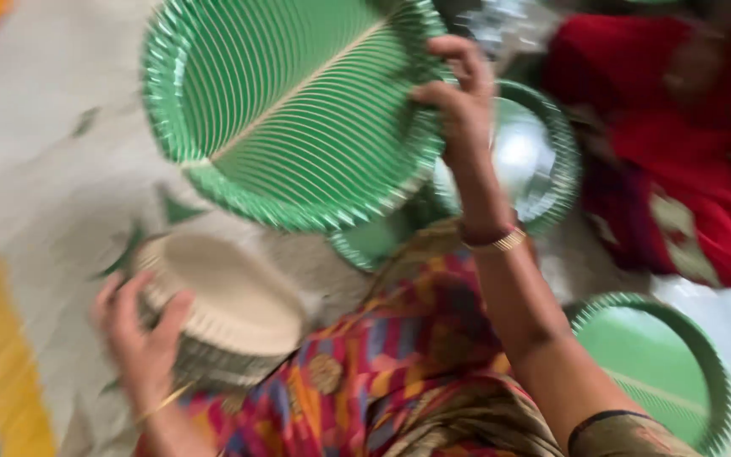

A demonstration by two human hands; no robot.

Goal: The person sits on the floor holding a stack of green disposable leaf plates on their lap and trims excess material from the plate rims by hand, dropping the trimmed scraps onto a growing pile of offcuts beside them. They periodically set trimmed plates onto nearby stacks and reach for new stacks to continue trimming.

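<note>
View from above onto a person's lap, slightly blurred. The right hand (464, 89) is raised and pinches the rim of a large round green plate (289, 106), fingers curled over the edge at its right side; the plate is tilted toward the camera, showing a leaf-vein pattern with a pale midrib and a crimped rim. The left hand (141, 334) rests low at the left, fingers wrapped around the side of a stack (226, 317) of upturned plates showing their pale undersides, set against the person's knee. A gold bangle (501, 243) circles the right wrist. The lap is covered by patterned cloth (399, 364) in red, orange and blue. Behind the raised plate lies a silver-faced plate (522, 161) with a green rim, and another green plate (653, 364) sits at the lower right beside the forearm. A red garment (678, 127) of someone nearby fills the upper right. The floor is covered by a pale mat (52, 144).
</note>
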